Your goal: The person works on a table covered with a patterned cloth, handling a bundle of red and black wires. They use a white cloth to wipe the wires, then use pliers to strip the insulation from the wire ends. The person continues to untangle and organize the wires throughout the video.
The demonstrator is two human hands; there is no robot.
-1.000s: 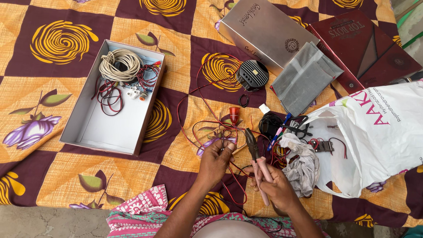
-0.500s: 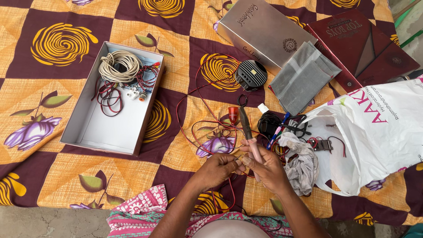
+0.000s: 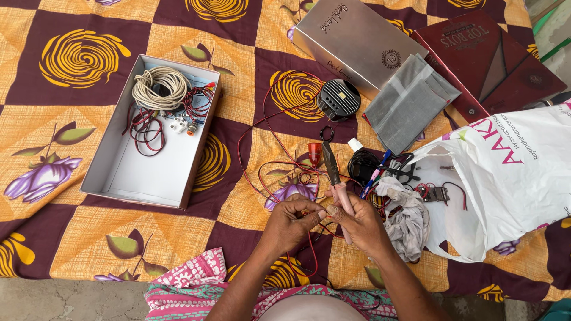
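Red and black wires [image 3: 279, 169] vanish beneath my knuckles, so their pinched ends are hidden. My left hand [image 3: 289, 221] closes on them; my right hand [image 3: 361, 223] grips pink-handled pliers [image 3: 334, 172], pointing toward 12 o'clock.

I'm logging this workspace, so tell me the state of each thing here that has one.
Pliers: closed, held in the right hand.
Left hand: fingers pinching a thin wire.
White box: open, holding a cable coil and wires.
Silver box: closed.
White plastic bag: open, lying flat.
Red wires: loose, tangled.
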